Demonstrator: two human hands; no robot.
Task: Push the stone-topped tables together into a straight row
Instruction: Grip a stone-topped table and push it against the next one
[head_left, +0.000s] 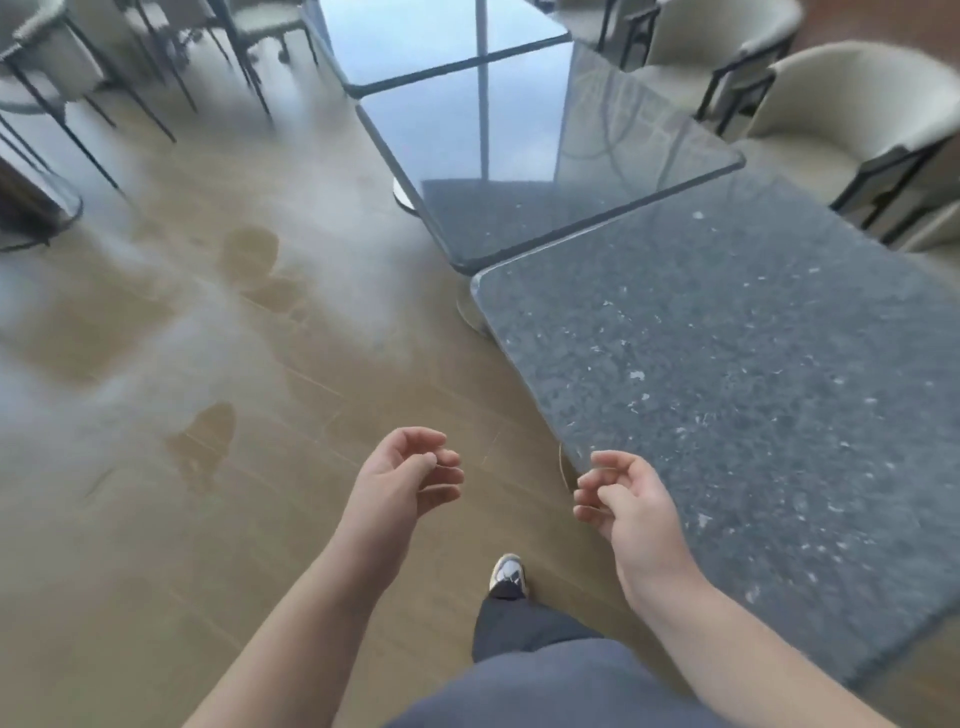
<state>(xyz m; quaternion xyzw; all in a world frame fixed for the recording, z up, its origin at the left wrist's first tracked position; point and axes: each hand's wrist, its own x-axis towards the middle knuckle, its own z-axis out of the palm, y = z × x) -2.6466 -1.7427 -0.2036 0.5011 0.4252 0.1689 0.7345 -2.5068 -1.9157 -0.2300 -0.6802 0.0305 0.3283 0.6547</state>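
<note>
tables (727, 364) untouched, fingers (441, 475) loosely curled, empty

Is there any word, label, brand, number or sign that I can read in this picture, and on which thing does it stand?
None: no readable text shows anywhere.
The nearest stone-topped table shows only pale flecks, no letters.
The two farther tables show only reflections.
The shoe carries no mark that can be read.
The chairs and the floor bear no sign or label.

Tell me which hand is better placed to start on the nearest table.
Right. The right hand hangs loosely curled beside the nearest table's near corner; the left hand is out over the floor, farther away.
</note>
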